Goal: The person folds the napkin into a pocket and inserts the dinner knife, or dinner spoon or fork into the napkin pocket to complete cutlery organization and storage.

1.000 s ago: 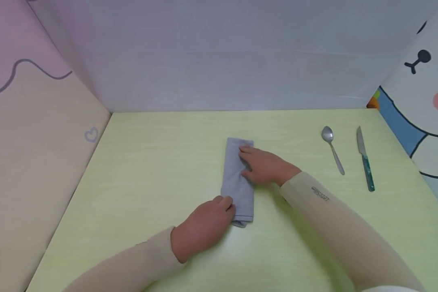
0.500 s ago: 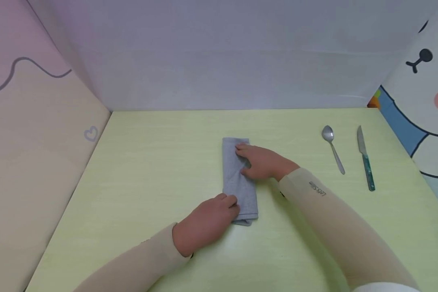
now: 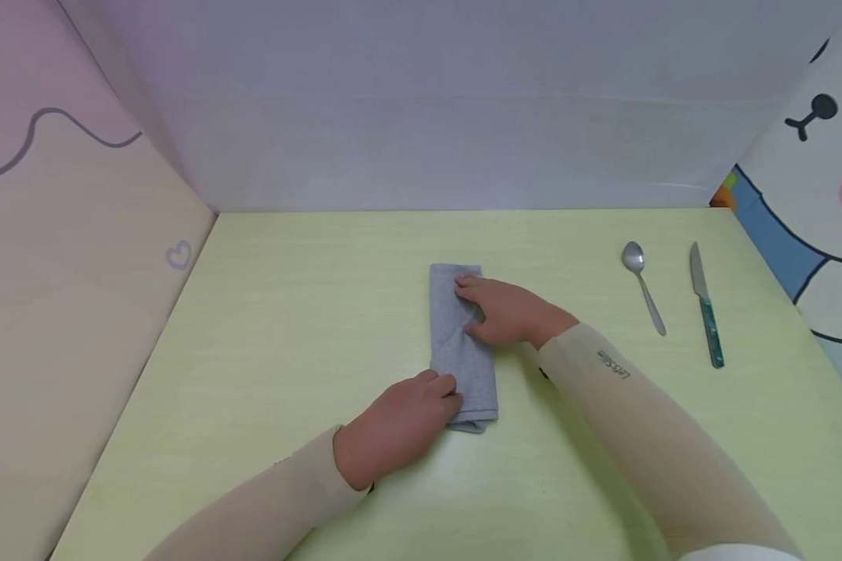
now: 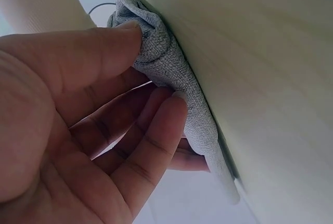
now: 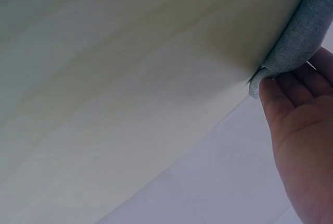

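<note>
A grey-blue cloth [image 3: 474, 382], folded into a narrow strip, lies lengthwise at the middle of the table. My left hand [image 3: 400, 428] holds its near left corner with curled fingers. In the left wrist view, the thumb of the left hand [image 4: 88, 114] presses the rolled end of the cloth [image 4: 179, 78], and the fingertips lie against its upper face. On the far right part of the cloth, my right hand [image 3: 508, 312] rests with loosely spread fingers and thumb. The right wrist view has the fingertips of the right hand [image 5: 307, 125] touching the cloth [image 5: 302, 31] near its edge.
To the right on the pale yellow-green table [image 3: 288, 327] lie a metal spoon [image 3: 642, 284] and a knife with a green handle [image 3: 706, 312]. A pale wall [image 3: 428, 156] stands at the back, with printed panels on both sides.
Over the first half second the cloth turned slightly, its far end shifting left and its near end right, both hands staying on it. Since then hardly anything has moved.
</note>
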{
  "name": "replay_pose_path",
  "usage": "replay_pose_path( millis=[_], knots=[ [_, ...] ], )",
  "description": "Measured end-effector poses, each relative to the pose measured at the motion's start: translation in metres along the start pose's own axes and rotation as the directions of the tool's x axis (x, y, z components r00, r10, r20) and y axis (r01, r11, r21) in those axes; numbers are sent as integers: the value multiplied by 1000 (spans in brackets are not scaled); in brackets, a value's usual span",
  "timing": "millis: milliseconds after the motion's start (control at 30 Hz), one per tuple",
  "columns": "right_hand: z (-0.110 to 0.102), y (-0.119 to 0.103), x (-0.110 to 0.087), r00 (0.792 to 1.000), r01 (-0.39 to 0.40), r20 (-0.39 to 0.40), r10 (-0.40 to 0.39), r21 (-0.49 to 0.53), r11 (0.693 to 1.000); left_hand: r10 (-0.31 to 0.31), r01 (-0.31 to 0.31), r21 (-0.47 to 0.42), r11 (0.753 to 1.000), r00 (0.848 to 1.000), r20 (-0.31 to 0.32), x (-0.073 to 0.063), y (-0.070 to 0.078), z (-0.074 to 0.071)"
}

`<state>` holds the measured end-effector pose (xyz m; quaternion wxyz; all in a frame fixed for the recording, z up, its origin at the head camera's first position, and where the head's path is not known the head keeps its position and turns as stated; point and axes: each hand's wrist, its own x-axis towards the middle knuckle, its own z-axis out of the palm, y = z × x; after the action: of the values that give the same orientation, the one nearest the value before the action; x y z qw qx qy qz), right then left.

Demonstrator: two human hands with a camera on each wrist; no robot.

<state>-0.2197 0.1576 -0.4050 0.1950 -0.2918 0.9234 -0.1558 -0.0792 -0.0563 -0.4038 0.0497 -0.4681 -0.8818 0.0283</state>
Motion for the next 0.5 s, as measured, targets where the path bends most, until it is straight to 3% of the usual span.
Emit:
replay_pose_path(
  millis=[500],
  knots=[
    [2, -3, -7, 1000, -12, -20, 11, -56, 998, -5, 5, -14, 1000, 1000, 14, 0, -1, -1]
  ],
)
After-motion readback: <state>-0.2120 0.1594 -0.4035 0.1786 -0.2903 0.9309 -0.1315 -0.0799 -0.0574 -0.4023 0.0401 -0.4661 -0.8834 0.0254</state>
